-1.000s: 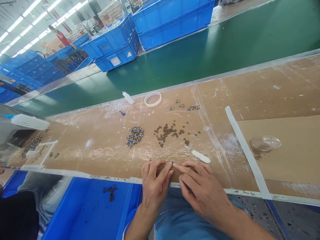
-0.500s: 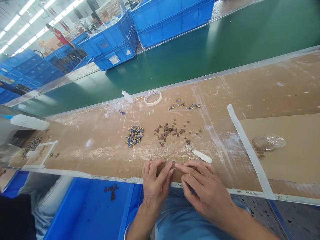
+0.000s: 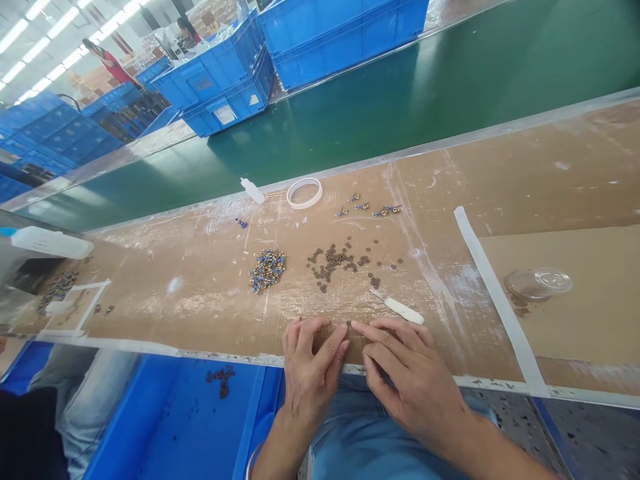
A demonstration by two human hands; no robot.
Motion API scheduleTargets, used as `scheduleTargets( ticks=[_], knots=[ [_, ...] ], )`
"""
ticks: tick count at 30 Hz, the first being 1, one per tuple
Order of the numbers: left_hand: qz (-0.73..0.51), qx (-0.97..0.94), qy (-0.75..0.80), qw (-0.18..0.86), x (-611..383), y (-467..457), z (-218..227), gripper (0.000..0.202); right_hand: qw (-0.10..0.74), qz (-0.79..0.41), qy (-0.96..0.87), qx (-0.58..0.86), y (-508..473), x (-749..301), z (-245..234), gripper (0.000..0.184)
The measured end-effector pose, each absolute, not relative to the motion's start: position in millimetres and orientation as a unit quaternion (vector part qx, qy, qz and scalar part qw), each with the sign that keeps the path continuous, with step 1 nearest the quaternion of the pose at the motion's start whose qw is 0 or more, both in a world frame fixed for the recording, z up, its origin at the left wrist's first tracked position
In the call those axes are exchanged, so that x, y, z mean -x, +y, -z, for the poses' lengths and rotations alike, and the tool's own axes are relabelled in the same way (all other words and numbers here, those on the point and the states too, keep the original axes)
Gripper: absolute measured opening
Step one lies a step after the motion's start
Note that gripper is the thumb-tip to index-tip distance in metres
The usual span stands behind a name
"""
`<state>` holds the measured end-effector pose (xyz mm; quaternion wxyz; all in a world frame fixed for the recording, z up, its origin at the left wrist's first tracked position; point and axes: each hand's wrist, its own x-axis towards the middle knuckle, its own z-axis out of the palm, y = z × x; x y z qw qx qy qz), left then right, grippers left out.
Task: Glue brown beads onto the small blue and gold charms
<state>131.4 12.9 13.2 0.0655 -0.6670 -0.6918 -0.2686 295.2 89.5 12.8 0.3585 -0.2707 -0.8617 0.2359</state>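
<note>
A factory (green belt, crates)

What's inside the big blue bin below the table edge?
A clump of dark pieces and scattered specks lie in the blue bin. The table edge covers its far part; anything there can't be seen.

left hand | right hand | 1 brown disc between them

Worktop — cardboard, glossy in patches; small discs — matt; knife handle smooth plastic; crates glossy plastic.
</note>
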Motion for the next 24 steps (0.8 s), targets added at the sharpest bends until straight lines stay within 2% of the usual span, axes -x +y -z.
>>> scheduleTargets(
  ticks=[18, 24],
  knots=[
    [0.256, 0.678, -0.688, 0.047, -134, 12, -14, 0.028, 0.373, -0.234, -0.853, 0.279, 92, -297, -15, 0.014],
    [0.334, 0.629, -0.699, 0.064, -114, 10, -19, 0.026, 0.399, -0.251, -0.845, 0.253, 93, -300, -15, 0.015]
  ],
)
